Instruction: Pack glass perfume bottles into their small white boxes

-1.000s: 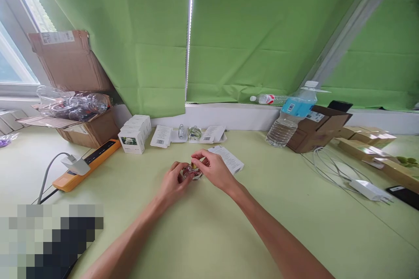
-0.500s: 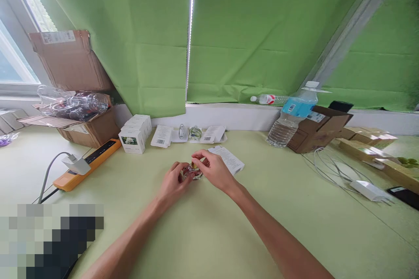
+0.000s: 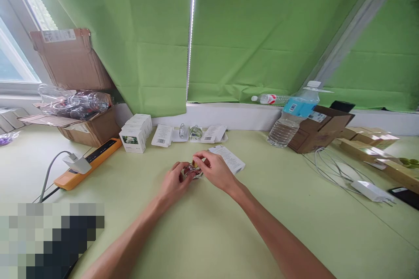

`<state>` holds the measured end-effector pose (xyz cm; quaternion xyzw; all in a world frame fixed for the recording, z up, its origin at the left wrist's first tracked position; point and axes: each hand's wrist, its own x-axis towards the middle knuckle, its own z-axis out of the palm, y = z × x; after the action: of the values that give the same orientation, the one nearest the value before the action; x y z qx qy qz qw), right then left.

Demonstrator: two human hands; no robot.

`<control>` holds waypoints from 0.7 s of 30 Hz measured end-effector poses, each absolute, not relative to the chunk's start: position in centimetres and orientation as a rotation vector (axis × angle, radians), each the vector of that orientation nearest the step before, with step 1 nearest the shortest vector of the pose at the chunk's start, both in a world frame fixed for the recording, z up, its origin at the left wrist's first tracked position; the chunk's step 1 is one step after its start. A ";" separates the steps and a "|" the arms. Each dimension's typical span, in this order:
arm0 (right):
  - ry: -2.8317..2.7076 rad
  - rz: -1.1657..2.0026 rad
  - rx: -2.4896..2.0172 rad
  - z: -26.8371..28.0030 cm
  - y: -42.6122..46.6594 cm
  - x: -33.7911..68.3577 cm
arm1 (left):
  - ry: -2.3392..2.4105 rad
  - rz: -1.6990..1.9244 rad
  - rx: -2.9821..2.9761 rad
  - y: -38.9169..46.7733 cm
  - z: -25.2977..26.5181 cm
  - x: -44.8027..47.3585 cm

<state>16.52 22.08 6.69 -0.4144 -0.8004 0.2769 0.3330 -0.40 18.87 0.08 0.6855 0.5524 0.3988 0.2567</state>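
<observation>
On the pale green table, my left hand is closed around the left side of a small round clear glass bottle with reddish tints. My right hand is above the bottle's top, thumb and forefinger pinched on a small gold-coloured piece. Fingers cover most of it, so I cannot tell whether it is a cap or a vial. Just beyond my right hand lies a flat white printed carton. Farther back are a clear glass bottle and a round greenish glass bottle.
White boxes stand back left, beside flattened printed cartons. An orange power strip and an open cardboard box are at left. A large water bottle leans on a brown box at right, near a white charger.
The view has shifted very slightly. Both hands keep their places at the glass bottle, and the right fingers still pinch the gold-coloured piece.
</observation>
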 end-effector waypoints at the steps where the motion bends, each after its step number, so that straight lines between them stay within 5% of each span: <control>1: -2.095 0.714 -1.085 6.7 22.1 16.5 | 1.502 1.084 1.854 18.9 0.1 -0.4; 21: -2.130 0.651 -1.119 6.8 22.0 16.6 | 1.523 1.089 1.834 19.0 0.0 -0.4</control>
<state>16.65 22.01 6.75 -0.4257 -0.8098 0.2477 0.3189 -0.38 18.96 -0.04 0.6763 0.5614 0.4014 0.2576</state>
